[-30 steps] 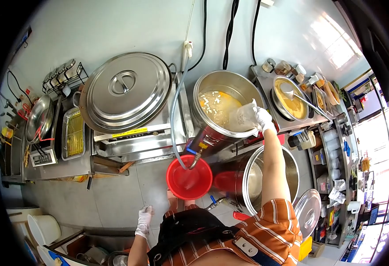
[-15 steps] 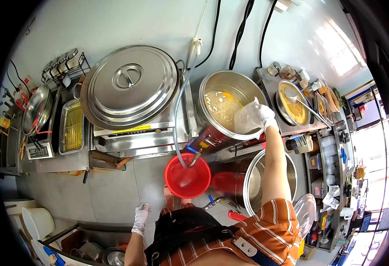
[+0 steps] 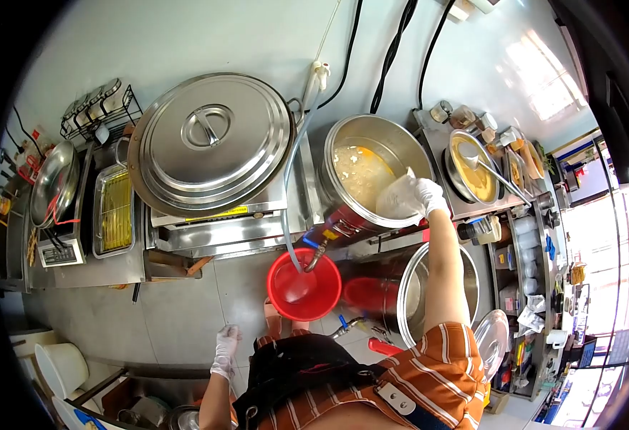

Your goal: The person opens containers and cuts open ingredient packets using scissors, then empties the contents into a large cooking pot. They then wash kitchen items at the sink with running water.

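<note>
My right hand [image 3: 427, 195], in a white glove, is closed on a whitish plastic jug [image 3: 396, 198] inside the tall steel pot [image 3: 416, 149]. The jug tilts into cloudy yellowish liquid [image 3: 357, 170] with pale bits and foam floating on it; its lower part is hidden. Low beside my body hangs my left hand [image 3: 226, 349], also gloved, its fingers curled in with nothing visible in them. Below the pot's tap, a red bucket [image 3: 280, 295] stands on the floor with a hose [image 3: 286, 229] running into it.
A large lidded pot [image 3: 164, 165] sits on a stove at the left. Another steel barrel [image 3: 405, 294] stands under my right arm. At the right, a bowl of yellow batter [image 3: 478, 179] holds a ladle [image 3: 504, 178]. An oily rack tray [image 3: 116, 211] is further left.
My right hand and the jug have shifted slightly left and down within the pot. The floating bits have spread into paler foam. My left hand has barely moved.
</note>
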Demonstrator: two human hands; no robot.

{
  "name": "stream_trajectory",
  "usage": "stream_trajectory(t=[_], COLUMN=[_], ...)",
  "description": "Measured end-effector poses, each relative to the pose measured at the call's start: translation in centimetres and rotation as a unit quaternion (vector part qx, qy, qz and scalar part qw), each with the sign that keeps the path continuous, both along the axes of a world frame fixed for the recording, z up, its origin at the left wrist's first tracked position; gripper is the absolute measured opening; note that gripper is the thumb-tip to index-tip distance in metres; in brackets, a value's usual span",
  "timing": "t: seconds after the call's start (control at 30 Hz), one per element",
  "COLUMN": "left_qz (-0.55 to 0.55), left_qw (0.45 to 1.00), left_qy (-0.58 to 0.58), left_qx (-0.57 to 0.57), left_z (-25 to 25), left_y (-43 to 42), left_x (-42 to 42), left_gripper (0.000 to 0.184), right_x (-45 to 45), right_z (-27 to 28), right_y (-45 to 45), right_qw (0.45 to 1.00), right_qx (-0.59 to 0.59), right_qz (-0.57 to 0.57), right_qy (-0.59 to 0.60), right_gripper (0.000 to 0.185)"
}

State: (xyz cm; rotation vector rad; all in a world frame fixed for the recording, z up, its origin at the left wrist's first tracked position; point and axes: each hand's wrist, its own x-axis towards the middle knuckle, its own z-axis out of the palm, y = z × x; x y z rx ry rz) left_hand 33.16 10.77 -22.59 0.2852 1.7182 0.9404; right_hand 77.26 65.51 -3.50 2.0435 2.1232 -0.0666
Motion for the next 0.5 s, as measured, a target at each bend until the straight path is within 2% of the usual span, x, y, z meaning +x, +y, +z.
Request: stream_trajectory(t=[0.1, 0.13, 0.2, 0.33, 0.4, 0.5], left_qz=[0.003, -0.002, 0.006, -0.017, -0.027, -0.054], left_qw=[1.0, 1.0, 1.0, 1.0, 0.999, 0.998], left_qy=[0.003, 0.003, 0.005, 0.003, 0.011, 0.039], left_qx=[0.003, 0.004, 0.004, 0.019, -0.017, -0.007], left_z=[0.5, 0.3, 0.2, 1.1, 2.0, 1.2], left_y=[0.4, 0.5, 0.8, 1.1, 1.7, 1.3], left_x=[-0.6, -0.9, -1.1, -1.7, -1.7, -2.1], left_gripper=[0.021, 0.021, 0.02, 0.019, 0.018, 0.016], right_x=[0.2, 0.4, -0.5, 0.1, 0.5, 1.1], right_z=[0.1, 0.1, 1.3, 1.6, 1.8, 2.6], right_y=[-0.6, -1.0, -2.4, -2.6, -2.8, -2.6], right_qw=[0.999, 0.994, 0.999, 0.999, 1.0, 1.0], right_qx=[-0.038, -0.065, 0.024, -0.003, 0.012, 0.02], right_qz=[0.002, 0.013, -0.031, -0.039, -0.023, 0.005], right_qy=[-0.039, -0.091, 0.02, 0.016, 0.01, -0.001], right_gripper=[0.033, 0.035, 0.036, 0.033, 0.031, 0.028])
